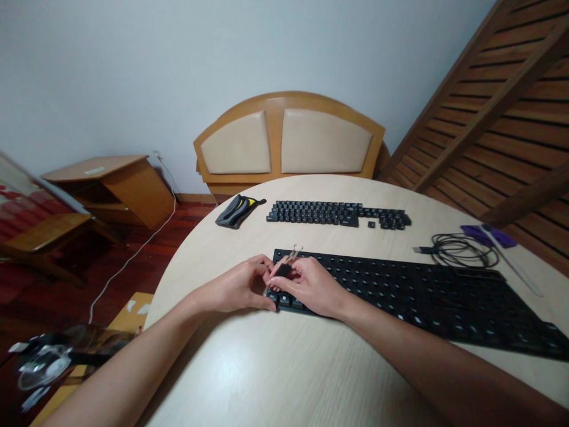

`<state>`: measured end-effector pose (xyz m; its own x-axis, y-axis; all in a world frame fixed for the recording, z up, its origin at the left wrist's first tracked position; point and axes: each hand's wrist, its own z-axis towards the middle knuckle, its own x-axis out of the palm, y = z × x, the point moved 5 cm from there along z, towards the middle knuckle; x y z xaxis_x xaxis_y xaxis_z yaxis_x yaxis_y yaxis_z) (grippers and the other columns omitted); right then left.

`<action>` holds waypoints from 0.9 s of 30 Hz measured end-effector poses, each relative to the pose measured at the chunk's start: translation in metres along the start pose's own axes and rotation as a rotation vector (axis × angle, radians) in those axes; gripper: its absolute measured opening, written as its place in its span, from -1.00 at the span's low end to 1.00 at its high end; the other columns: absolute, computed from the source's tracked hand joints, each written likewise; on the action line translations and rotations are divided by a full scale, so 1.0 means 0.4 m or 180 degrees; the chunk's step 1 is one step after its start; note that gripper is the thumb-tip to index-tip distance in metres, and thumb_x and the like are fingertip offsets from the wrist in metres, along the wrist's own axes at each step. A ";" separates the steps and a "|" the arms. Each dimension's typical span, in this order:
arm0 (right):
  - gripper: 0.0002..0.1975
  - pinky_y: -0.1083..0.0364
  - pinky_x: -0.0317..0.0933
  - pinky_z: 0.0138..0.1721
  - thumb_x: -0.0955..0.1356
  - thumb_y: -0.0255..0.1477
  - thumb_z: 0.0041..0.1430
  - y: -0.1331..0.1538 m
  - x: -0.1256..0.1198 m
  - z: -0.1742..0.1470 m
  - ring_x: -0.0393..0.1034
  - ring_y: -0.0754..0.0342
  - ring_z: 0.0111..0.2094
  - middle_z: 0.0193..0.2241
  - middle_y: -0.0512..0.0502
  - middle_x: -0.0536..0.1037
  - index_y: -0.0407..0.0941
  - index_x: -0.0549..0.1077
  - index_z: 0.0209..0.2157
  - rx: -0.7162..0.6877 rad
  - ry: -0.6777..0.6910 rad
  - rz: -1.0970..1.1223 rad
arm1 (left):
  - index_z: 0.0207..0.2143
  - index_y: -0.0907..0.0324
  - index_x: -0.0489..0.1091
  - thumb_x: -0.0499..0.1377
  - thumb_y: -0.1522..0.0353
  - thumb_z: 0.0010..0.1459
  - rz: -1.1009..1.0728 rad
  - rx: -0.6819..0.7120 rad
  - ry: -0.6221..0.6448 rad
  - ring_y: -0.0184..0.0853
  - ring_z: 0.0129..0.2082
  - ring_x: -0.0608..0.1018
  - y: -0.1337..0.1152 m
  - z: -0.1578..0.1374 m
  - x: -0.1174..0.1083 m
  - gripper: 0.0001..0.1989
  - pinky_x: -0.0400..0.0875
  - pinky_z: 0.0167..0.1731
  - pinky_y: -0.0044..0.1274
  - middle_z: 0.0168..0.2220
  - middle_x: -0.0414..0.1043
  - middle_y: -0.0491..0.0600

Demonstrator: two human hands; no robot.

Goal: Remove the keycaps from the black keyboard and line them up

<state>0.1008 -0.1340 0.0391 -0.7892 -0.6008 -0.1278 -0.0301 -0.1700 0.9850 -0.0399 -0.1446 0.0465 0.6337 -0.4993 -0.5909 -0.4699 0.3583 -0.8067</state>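
A black keyboard lies on the table, many of its keycaps off and a few still on at its near left corner. My right hand is over its left end, closed round a wire keycap puller whose thin metal prongs point away from me. A black piece, its handle or a keycap, shows between the fingers. Beside it, my left hand has its fingers curled in against the right fingertips, the thumb resting by the keyboard's corner. What the left fingers pinch is hidden.
Loose black keycaps stand in rows farther back, with a grey, black and yellow pouch to their left. A coiled USB cable, a purple cloth and a thin white-handled brush lie at the right of the round table.
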 end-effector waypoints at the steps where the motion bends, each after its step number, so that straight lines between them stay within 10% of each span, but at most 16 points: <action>1: -0.89 0.11 0.37 -0.27 0.38 -0.43 0.16 0.002 -0.001 -0.001 0.51 0.05 -0.30 -0.32 -0.10 0.58 -0.18 0.55 -0.35 -0.0026 0.0003 -0.0031 | -0.27 0.18 0.45 0.38 0.20 0.02 0.0020 0.0004 0.0004 -0.23 -0.12 0.44 -0.001 0.000 0.000 -0.69 0.36 -0.07 -0.40 -0.10 0.35 0.00; 27: -0.77 0.05 0.42 -0.18 0.43 -0.26 0.14 -0.014 0.002 0.005 0.54 0.04 -0.30 -0.38 -0.08 0.60 -0.16 0.53 -0.31 0.0135 -0.0001 0.0503 | -0.39 0.21 0.47 0.41 0.27 -0.01 -0.0254 -0.0074 -0.0107 -0.26 -0.14 0.48 -0.014 0.002 0.000 -0.76 0.38 -0.07 -0.42 -0.13 0.38 0.00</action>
<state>0.0990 -0.1319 0.0339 -0.7863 -0.6172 0.0294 0.0687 -0.0402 0.9968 -0.0369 -0.1460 0.0510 0.6899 -0.4986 -0.5249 -0.4309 0.2998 -0.8511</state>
